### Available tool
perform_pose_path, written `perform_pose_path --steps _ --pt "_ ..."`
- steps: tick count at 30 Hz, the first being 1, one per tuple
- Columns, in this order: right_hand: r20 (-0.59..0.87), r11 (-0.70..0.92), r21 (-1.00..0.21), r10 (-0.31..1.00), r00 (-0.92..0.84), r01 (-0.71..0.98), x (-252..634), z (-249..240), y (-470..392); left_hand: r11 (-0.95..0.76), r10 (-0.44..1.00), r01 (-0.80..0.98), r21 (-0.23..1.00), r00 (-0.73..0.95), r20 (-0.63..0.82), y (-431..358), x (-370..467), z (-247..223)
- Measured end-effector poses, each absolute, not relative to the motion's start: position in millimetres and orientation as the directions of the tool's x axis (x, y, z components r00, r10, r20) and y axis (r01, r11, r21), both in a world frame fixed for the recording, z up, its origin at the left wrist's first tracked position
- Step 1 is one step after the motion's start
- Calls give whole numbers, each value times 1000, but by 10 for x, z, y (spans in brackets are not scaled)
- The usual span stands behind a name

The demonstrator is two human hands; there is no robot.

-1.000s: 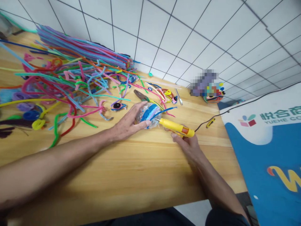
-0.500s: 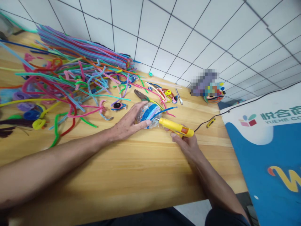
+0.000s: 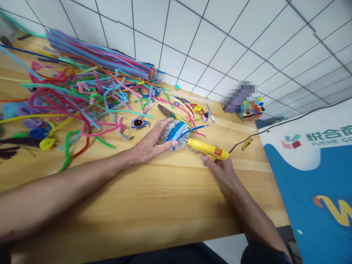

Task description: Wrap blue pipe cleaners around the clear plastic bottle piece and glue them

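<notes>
Two hands, one wrapped plastic piece [image 3: 178,132], one yellow glue gun [image 3: 206,148]. The plastic piece is on or just over the wood table [image 3: 154,205], can't tell which; clear, with blue and lilac strips across it, and one loose blue end [image 3: 200,127] sticking out to its right. Left hand [image 3: 150,146] is closed around its left side, thumb over the strips. Right hand [image 3: 221,170] is wrapped around the glue gun to the right of the piece, nozzle at the piece's right side; actual contact not clear. One black cable [image 3: 249,136] runs off the gun. Around the piece: one pair of pliers [image 3: 165,110] just beyond it, one black-eyed part [image 3: 138,123] to its left, one silver pen-like stick [image 3: 210,113] beyond and right, one yellow cutter [image 3: 247,144] well right. Far left of it: one bundle of fuzzy stems [image 3: 101,55] plus one loose tangle [image 3: 82,97], too many strands to count.
</notes>
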State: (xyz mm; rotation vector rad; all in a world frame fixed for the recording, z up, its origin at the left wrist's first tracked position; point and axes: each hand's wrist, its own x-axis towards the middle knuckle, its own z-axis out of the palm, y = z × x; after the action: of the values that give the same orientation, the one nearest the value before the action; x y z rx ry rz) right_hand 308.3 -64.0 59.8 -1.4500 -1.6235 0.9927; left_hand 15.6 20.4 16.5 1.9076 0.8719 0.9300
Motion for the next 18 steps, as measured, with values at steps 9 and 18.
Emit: perform_pose_path --steps 9,18 --pt "41 82 -887 994 -100 454 3037 604 -643 -428 823 208 879 491 285 207 158 166" --pt "33 59 -897 997 -66 438 2984 628 -649 -439 818 209 874 496 292 207 155 162"
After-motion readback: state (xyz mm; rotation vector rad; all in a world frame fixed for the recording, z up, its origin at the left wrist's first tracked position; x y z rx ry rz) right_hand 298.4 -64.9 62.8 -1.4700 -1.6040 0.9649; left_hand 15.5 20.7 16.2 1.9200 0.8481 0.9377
